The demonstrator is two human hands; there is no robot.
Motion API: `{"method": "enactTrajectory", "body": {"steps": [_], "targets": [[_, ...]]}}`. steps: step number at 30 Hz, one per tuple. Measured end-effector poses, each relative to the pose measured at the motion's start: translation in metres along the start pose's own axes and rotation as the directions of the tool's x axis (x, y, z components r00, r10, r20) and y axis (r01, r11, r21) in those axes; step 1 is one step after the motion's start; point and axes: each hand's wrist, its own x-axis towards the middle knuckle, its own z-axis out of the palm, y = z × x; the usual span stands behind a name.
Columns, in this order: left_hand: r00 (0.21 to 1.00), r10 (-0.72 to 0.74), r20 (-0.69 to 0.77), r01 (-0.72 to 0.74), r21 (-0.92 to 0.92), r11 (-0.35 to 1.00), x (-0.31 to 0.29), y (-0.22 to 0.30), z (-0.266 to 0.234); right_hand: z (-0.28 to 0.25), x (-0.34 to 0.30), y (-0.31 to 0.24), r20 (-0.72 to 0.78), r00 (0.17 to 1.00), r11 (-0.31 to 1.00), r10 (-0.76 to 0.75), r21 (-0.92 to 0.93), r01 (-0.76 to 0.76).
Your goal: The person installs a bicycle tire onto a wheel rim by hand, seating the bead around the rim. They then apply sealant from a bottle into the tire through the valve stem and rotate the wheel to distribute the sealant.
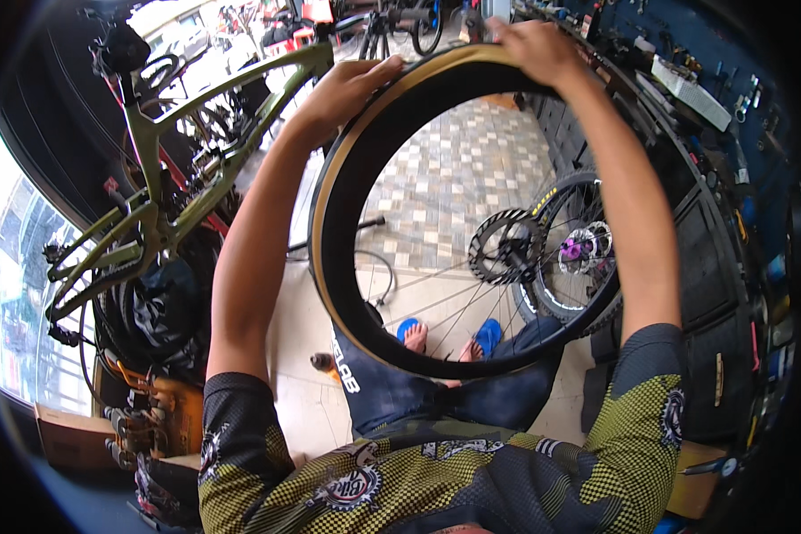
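A bicycle wheel with a deep black rim (339, 222) stands upright before me, its lower part at my thighs. Around it sits a black tire with a tan sidewall (323, 205). At the upper left, my left hand (351, 89) is closed over the tire. My right hand (538, 53) grips the tire at the top right, its fingers slightly blurred. Between my hands the tan sidewall looks wider and uneven; whether its edge is seated in the rim I cannot tell. A black disc rotor (507, 246) sits at the hub, with thin spokes running outward.
An olive-green bike frame (151, 151) hangs at the left. Behind the held wheel stands another wheel with a purple hub (578, 250). Dark cabinets and a tool wall (730, 62) line the right. A floor pump hose (390, 267) and my blue sandals (488, 338) are on the tiles.
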Motion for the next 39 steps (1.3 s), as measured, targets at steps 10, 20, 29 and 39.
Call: {"method": "enactTrajectory", "body": {"steps": [10, 20, 29, 39], "targets": [[0.94, -0.34, 0.044, 0.273, -0.694, 0.666, -0.205, -0.16, 0.066, -0.037, -0.061, 0.053, -0.134, 0.985, 0.993, -0.113, -0.029, 0.111], [0.951, -0.301, -0.073, 0.169, -0.692, 0.702, -0.172, -0.164, 0.047, -0.04, -0.07, 0.035, -0.232, 0.969, 0.993, -0.09, 0.054, 0.105], [0.969, 0.024, 0.245, 0.14, -0.631, 0.763, -0.115, -0.051, 0.028, -0.033, -0.093, 0.039, -0.673, 0.708, 0.97, -0.213, -0.231, 0.072], [0.991, -0.069, 0.111, 0.125, -0.657, 0.743, -0.147, -0.006, 0.032, 0.002, -0.151, 0.053, 0.167, 0.685, -0.535, 0.709, 0.76, 0.369]]}}
